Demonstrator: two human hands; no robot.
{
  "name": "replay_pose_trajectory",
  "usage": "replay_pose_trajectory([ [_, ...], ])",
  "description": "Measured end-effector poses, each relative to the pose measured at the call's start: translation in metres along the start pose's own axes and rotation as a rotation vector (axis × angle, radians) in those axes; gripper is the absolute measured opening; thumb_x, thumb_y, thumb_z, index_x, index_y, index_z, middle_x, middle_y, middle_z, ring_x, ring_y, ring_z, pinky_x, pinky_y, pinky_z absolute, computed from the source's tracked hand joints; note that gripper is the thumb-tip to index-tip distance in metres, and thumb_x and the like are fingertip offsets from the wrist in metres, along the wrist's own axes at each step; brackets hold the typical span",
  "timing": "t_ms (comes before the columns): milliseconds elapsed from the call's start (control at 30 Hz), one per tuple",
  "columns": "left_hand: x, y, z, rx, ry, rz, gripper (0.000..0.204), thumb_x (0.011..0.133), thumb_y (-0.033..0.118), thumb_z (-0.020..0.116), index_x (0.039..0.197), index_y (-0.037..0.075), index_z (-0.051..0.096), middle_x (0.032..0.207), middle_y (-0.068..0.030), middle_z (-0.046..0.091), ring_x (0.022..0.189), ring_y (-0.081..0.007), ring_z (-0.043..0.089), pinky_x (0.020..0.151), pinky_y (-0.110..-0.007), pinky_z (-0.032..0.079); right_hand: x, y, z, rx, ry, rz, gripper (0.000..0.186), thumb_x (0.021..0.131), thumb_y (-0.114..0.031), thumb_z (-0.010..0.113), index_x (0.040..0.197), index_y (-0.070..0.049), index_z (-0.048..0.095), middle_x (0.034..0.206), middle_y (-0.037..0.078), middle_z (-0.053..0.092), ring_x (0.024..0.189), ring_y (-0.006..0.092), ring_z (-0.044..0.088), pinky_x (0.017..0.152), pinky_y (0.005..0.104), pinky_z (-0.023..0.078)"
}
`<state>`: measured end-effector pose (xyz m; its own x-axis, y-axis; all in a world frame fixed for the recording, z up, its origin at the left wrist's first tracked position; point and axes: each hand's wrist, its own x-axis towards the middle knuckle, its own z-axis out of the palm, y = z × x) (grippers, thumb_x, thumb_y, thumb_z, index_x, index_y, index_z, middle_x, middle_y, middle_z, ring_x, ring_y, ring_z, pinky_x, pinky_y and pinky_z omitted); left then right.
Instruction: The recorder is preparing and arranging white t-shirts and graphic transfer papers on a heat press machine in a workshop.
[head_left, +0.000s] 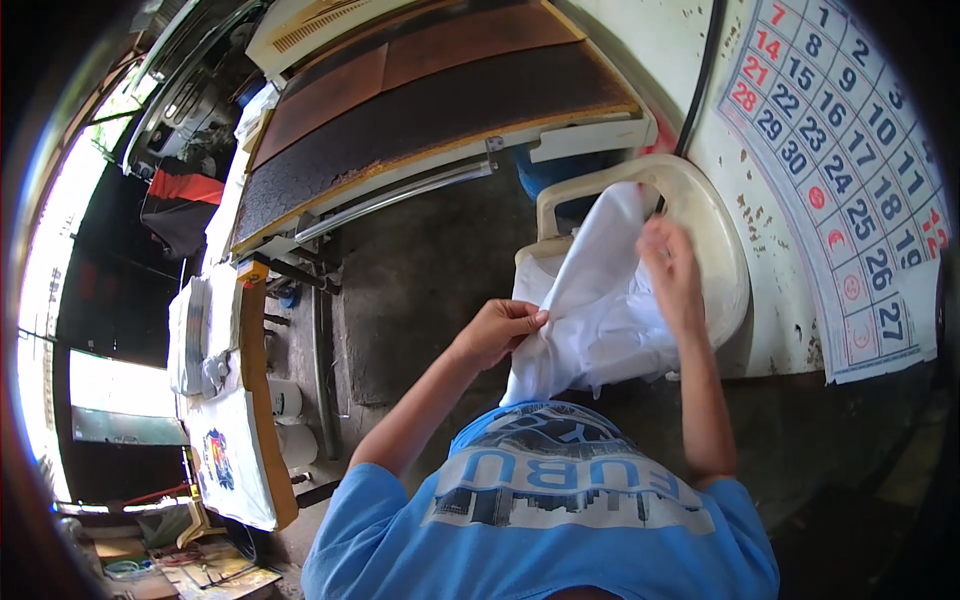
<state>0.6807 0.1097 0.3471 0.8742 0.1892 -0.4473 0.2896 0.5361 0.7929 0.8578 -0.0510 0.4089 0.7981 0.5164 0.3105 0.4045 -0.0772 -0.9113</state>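
White fabric [590, 270], perhaps a garment, is bunched up on a cream plastic chair [722, 250] in front of me. One fold of it stands raised, its tip near the chair's back. My left hand [505, 330] pinches the fabric's left edge between thumb and fingers. Just right of the raised fold is my right hand [672, 270], fingers bent and blurred by motion. Whether it grips any fabric does not show clearly.
A large dark-topped machine table [420, 110] with a metal bar [395, 200] stands ahead left. Left of me, a narrow board [262, 400] carries a printed white shirt [225, 450] and folded white cloth [190, 335]. A wall calendar [850, 170] hangs at right. Something blue [545, 178] sits behind the chair.
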Motion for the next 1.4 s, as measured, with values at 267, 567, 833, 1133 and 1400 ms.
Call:
replay_pose_trajectory([
  [267, 0.007, -0.036, 0.008, -0.208, 0.082, 0.012, 0.013, 0.079, 0.020, 0.063, 0.081, 0.008, 0.058, 0.076, 0.0001, 0.059, 0.068, -0.0087, 0.056, 0.060, -0.022, 0.046, -0.065, -0.010, 0.055, 0.027, -0.534, 0.120, 0.023, 0.080, -0.016, 0.059, 0.072, 0.004, 0.051, 0.062, 0.014, 0.057, 0.054, 0.0202, 0.055, 0.053, 0.0315, 0.043],
  [567, -0.027, 0.006, -0.055, -0.797, 0.322, 0.287, 0.031, 0.089, 0.030, 0.045, 0.090, 0.000, 0.053, 0.086, -0.0086, 0.059, 0.081, -0.0201, 0.057, 0.074, -0.034, 0.047, -0.026, 0.060, 0.044, 0.965, -0.025, 0.639, 0.008, 0.086, -0.012, 0.049, 0.081, -0.008, 0.054, 0.076, 0.004, 0.059, 0.062, 0.0143, 0.060, 0.054, 0.0330, 0.053],
  [833, -0.192, 0.000, -0.299, -0.862, 0.825, 0.687, 0.030, 0.091, 0.026, 0.039, 0.087, 0.001, 0.056, 0.087, -0.0138, 0.060, 0.083, -0.0259, 0.058, 0.080, -0.042, 0.046, 0.048, 0.111, -0.061, 0.808, 0.348, 0.412, 0.033, 0.088, -0.020, 0.037, 0.106, 0.004, 0.053, 0.105, 0.015, 0.057, 0.096, 0.0244, 0.055, 0.087, 0.0402, 0.044],
  [1133, -0.389, -0.035, -0.405, -1.021, 1.152, 1.064, 0.034, 0.092, 0.030, 0.034, 0.099, 0.002, 0.052, 0.097, -0.0135, 0.059, 0.093, -0.0289, 0.057, 0.086, -0.045, 0.043, 0.083, -0.017, -0.054, 0.812, 0.753, -0.029, 0.033, 0.089, -0.018, 0.039, 0.111, 0.005, 0.047, 0.111, 0.018, 0.052, 0.100, 0.0276, 0.053, 0.090, 0.0396, 0.041],
  [1400, -0.329, 0.028, -0.358, -0.689, 1.036, 1.160, 0.015, 0.089, 0.018, 0.044, 0.092, 0.006, 0.053, 0.084, -0.0039, 0.059, 0.073, -0.0127, 0.057, 0.064, -0.025, 0.049, 0.205, -0.075, 0.126, 0.873, 0.233, -0.033, 0.032, 0.090, -0.024, 0.042, 0.111, -0.001, 0.049, 0.106, 0.013, 0.055, 0.097, 0.0235, 0.054, 0.087, 0.0347, 0.043],
])
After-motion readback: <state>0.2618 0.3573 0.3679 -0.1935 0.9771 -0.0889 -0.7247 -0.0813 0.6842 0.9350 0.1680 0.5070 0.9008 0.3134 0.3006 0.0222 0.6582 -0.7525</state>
